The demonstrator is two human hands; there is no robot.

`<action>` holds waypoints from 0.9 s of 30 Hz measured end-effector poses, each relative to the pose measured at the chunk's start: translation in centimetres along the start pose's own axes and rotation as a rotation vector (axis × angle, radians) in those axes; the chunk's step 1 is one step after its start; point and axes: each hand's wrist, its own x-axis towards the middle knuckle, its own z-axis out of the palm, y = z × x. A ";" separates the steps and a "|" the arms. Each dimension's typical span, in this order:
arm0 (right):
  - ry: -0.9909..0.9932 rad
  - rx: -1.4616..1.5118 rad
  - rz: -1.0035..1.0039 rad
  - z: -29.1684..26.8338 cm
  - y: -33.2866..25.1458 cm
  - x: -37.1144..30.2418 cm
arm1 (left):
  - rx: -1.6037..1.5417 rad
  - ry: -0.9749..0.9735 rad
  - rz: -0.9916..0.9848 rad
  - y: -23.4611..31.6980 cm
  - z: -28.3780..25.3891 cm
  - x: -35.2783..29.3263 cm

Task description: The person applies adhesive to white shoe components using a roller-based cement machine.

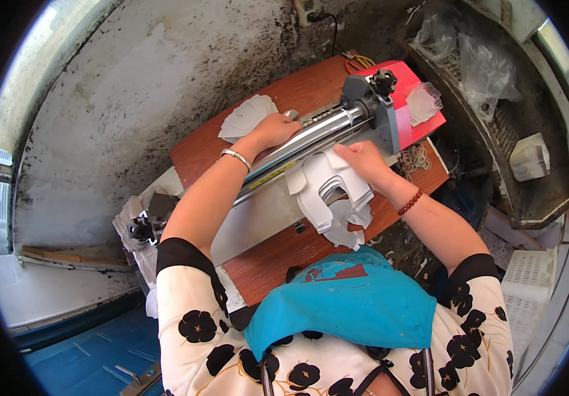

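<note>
A roller machine [311, 135] with a shiny metal cylinder lies slantwise across a brown wooden table. My left hand [274, 131] is beyond the cylinder, its fingers curled and partly hidden; a small pale edge shows at the fingertips. Beside it is a fanned pile of white cut pieces [248, 115]. On the near side, my right hand [365, 164] pinches a white curved cut piece [330, 164] by its right edge, with the thumb on top. That piece lies over a stack of similar curved pieces [317, 206], which overhangs the machine's near plate.
A red end housing [423, 105] with a black knob [383, 82] closes the machine's right end; another black knob [141, 229] is at the left. Tangled string [415, 160] lies on the table. A grimy shelf [535, 195] with plastic bags [489, 69] stands right. Behind is a stained wall [139, 86].
</note>
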 end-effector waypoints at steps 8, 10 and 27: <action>0.033 -0.085 -0.079 0.1 0.0 -0.9 | 0.109 0.159 0.099 -0.4 -0.9 0.3; 0.043 -0.188 -0.108 0.0 0.3 -1.3 | -0.129 0.251 -0.136 0.1 -1.5 0.3; 0.058 -0.269 -0.182 -0.2 1.5 -2.0 | -0.123 0.658 0.214 -0.7 -2.7 -0.1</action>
